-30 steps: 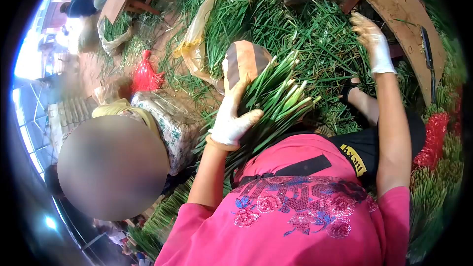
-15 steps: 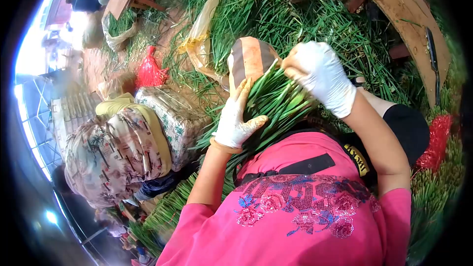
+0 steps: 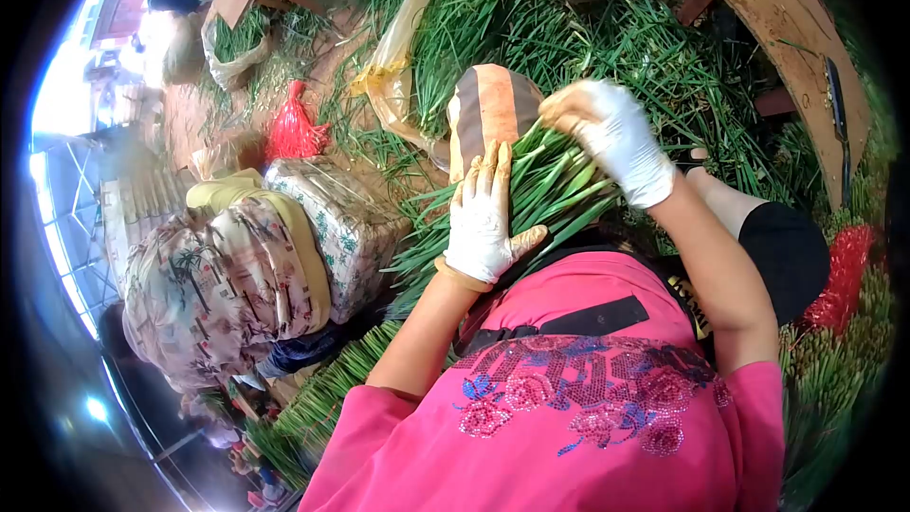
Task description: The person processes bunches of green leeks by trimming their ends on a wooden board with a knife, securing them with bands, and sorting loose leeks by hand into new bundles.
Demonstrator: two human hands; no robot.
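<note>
Green long-stemmed stalks [image 3: 545, 175] lie in a bundle across the lap, with their pale ends toward the right. My left hand [image 3: 483, 223], in a white glove, rests on the bundle with its fingers stretched out and thumb apart. At the upper end of the bundle, my right hand [image 3: 607, 133], also gloved, has its fingers bent together at the stalks; what they pinch is too small to make out. Just beyond both hands is a knee covered in orange and grey striped cloth [image 3: 495, 109].
Loose stalks [image 3: 654, 66] cover the ground ahead, beside a clear plastic bag [image 3: 384, 76]. A wooden board [image 3: 796, 28] with a dark knife [image 3: 838, 114] curves along the right. Red ties [image 3: 296, 128] lie at left. A co-worker in a patterned shirt [image 3: 218, 284] bends at lower left.
My right hand has come from over the ground at the right to the bundle, its fingers now bent at the stalks. My left hand has shifted right along the bundle, its fingers flatter.
</note>
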